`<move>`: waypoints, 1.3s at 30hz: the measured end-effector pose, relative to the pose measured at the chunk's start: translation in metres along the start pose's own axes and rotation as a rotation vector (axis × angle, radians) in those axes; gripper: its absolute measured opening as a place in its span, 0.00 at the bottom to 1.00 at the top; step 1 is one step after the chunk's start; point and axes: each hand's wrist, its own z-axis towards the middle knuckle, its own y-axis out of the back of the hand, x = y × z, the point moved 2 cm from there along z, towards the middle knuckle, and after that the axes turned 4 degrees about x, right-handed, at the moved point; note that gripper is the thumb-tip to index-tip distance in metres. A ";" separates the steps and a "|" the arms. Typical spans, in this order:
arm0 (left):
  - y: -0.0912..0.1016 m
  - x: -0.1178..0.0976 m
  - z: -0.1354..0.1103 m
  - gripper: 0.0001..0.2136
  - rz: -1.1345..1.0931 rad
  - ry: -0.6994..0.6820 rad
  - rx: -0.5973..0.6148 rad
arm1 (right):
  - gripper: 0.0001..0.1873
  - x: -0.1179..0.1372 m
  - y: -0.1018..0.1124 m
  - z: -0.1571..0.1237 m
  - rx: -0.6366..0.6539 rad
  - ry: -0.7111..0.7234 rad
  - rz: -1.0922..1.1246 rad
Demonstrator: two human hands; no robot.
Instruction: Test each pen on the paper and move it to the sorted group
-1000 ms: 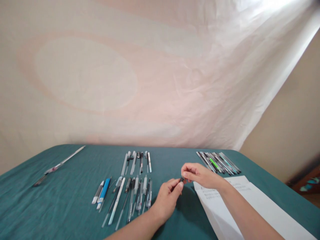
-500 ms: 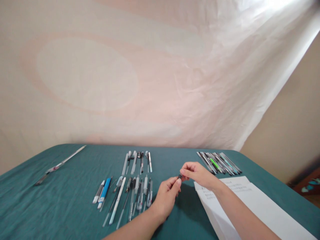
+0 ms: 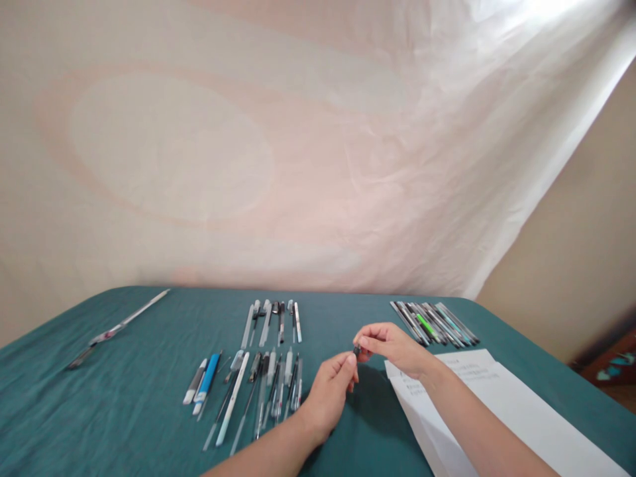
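**Small dark piece pinched over the teal cloth**

Far left: one long thin pen (image 3: 116, 326), lying alone and slantwise on the teal tablecloth (image 3: 99, 411). Next, a blue pen (image 3: 206, 379) beside a white one, then the near row of pens (image 3: 263, 391), with the far row of pens (image 3: 272, 322) behind it.

My left hand (image 3: 330, 391) is just right of the near row. Thumb and forefinger are drawn together, tips up. I cannot tell whether they touch the piece.

The small dark piece (image 3: 356, 349) is held above the cloth, between my two hands. It is too small to identify.

My right hand (image 3: 392, 348) has its fingertips clamped on the piece. Behind it lies the right-hand row of pens (image 3: 434, 323). A printed white sheet (image 3: 497, 404) lies under the forearm.

Risks, as I judge them:
- The hold is by fingertips only, so a slip would drop the piece onto dark cloth, where it would be hard to spot.
- The left wrist sits close to the near row, so a careless sweep could scatter it.
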 end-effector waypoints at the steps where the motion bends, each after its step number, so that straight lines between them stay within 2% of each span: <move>1: 0.000 0.000 0.000 0.19 -0.012 0.005 0.002 | 0.13 -0.001 0.000 0.000 0.014 -0.012 0.043; 8: -0.003 -0.001 0.000 0.19 -0.180 0.060 0.034 | 0.14 -0.011 0.001 0.001 0.043 -0.086 0.293; 12: -0.003 0.000 0.002 0.19 -0.205 0.066 0.027 | 0.12 -0.013 0.002 0.002 0.029 -0.068 0.266; 19: 0.000 0.002 0.002 0.20 -0.056 0.024 0.001 | 0.11 -0.010 0.002 0.002 -0.012 -0.025 0.101; 27: 0.002 -0.005 -0.002 0.16 -0.041 0.031 -0.013 | 0.10 0.001 -0.001 0.000 -0.062 0.046 -0.004; 30: 0.002 -0.005 -0.001 0.16 -0.069 0.022 -0.023 | 0.12 0.001 -0.003 0.000 -0.055 0.036 0.036; 34: 0.001 -0.001 0.003 0.20 -0.127 0.052 -0.047 | 0.17 -0.004 -0.008 0.002 -0.009 -0.002 0.222; 39: 0.001 0.000 0.003 0.21 -0.131 0.057 -0.035 | 0.13 -0.012 -0.011 0.007 -0.081 -0.001 0.257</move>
